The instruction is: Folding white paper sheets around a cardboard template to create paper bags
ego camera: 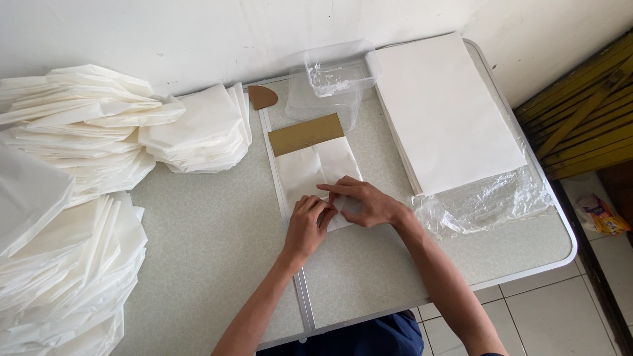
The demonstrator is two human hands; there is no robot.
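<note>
A folded white paper sheet point(315, 168) lies in the middle of the grey patterned table point(217, 237), wrapped around a brown cardboard piece point(305, 134) whose top sticks out. My left hand point(308, 226) presses down on the paper's lower edge, fingers curled onto the fold. My right hand point(362, 202) rests beside it on the same lower part, with its fingers flat across the fold. Both hands touch each other over the paper.
Large heaps of folded white paper point(66, 198) cover the table's left side, another pile point(201, 128) behind. A small brown cardboard cutout point(262, 97), clear plastic containers point(333, 76), a stack of flat white sheets point(448, 109) on plastic wrap point(488, 201). Wall behind, tiled floor right.
</note>
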